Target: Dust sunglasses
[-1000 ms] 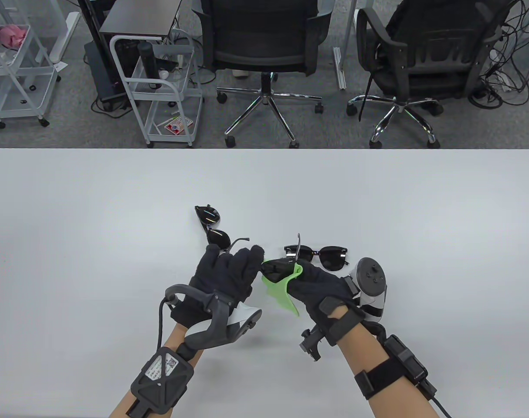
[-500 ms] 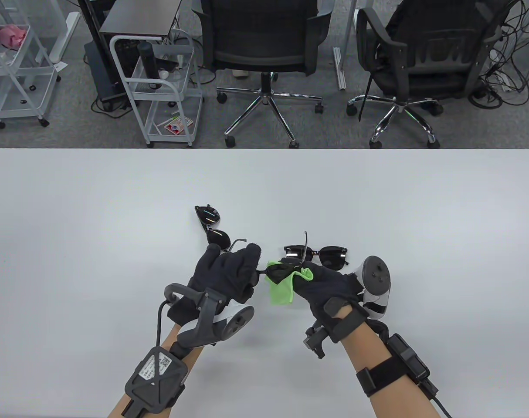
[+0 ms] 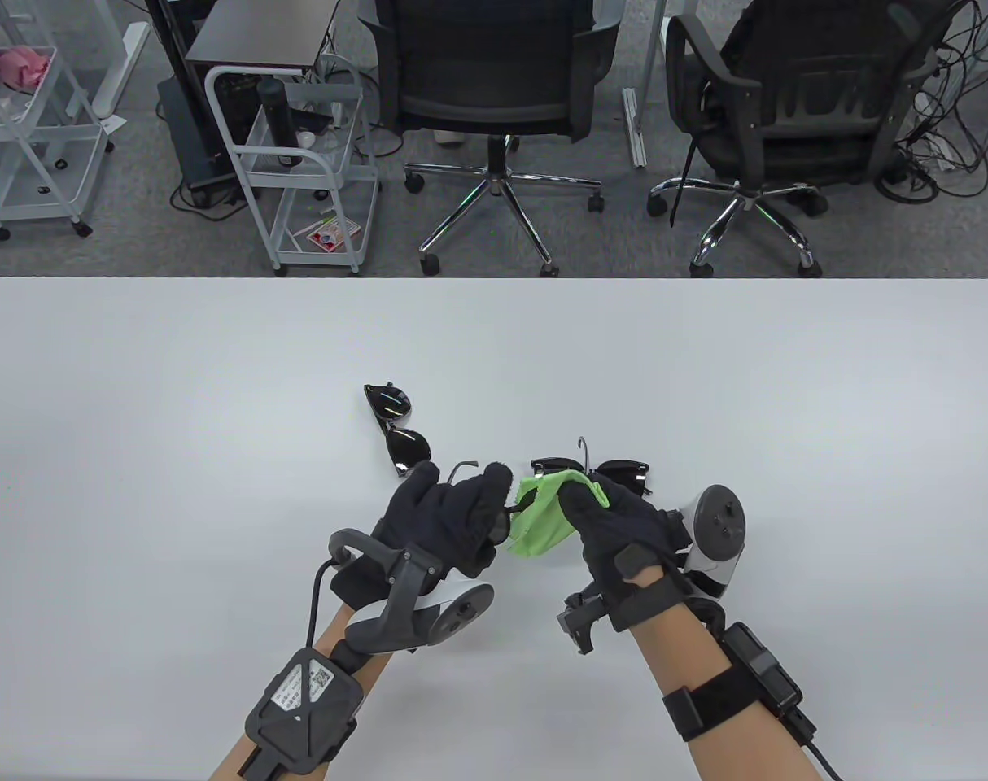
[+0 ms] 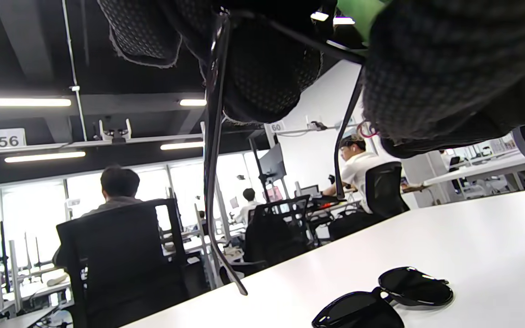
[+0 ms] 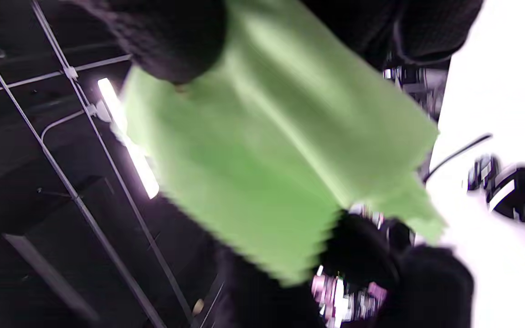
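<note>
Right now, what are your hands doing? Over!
Left hand grips held sunglasses. Right hand wipes them with green cloth. Two spare pairs on table, nothing blocking.

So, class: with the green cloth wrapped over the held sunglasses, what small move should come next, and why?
Probably rub the green microfibre cloth back and forth along the lens. The right hand presses it over the thin-framed dark sunglasses, which the left hand steadies above the white table; the cloth covers the lens.

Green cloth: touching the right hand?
Touching. Table view shows the right hand pinching the cloth; in the right wrist view, gloved fingers press into it.
</note>
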`<state>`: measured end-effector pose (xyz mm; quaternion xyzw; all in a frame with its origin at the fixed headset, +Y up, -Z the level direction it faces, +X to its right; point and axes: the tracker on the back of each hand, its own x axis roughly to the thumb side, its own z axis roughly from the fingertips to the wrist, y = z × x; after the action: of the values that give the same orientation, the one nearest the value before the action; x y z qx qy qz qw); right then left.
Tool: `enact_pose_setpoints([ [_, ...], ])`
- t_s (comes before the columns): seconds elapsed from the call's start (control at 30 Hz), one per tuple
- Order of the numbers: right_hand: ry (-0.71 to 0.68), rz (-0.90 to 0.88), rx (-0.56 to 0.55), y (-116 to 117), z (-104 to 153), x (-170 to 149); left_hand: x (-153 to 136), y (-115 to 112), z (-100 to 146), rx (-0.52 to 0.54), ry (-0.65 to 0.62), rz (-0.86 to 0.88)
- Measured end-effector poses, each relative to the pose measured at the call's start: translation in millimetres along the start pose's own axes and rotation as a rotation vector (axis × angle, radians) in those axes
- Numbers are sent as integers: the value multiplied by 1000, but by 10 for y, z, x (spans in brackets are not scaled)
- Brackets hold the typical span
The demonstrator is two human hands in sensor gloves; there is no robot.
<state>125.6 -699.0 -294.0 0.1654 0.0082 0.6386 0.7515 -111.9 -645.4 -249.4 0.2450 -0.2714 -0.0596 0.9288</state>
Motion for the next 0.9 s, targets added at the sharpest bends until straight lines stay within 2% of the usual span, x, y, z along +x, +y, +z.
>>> enact_pose_setpoints([
  [0.1, 26, 72, 120, 0, -33, -16, -86, -39, 31, -29, 31, 50],
  [0.13, 25, 90, 108, 11, -25, -14, -92, -44, 35, -29, 22, 25],
  [0.27, 15, 219, -70, 14, 26, 9, -23, -38, 25, -29, -13, -13],
  [0.4, -18, 224, -186, 21, 89, 27, 13, -14, 13, -22, -17, 6],
  [0.57, -3, 190, -126, -9, 66, 27, 28, -9, 20, -25, -24, -6],
  [0.63, 54, -13, -31, 19, 44, -46, 3, -19, 21, -27, -12, -3],
  [0.67, 56, -42, 5, 28, 41, -59, -4, -17, 22, -23, -9, 3],
  [0.77, 26, 34, -12, 23, 27, -49, 9, 0, 31, -9, -22, -34],
  [0.9, -54, 195, -111, 3, 45, 53, 40, 31, 15, 15, -34, -34],
])
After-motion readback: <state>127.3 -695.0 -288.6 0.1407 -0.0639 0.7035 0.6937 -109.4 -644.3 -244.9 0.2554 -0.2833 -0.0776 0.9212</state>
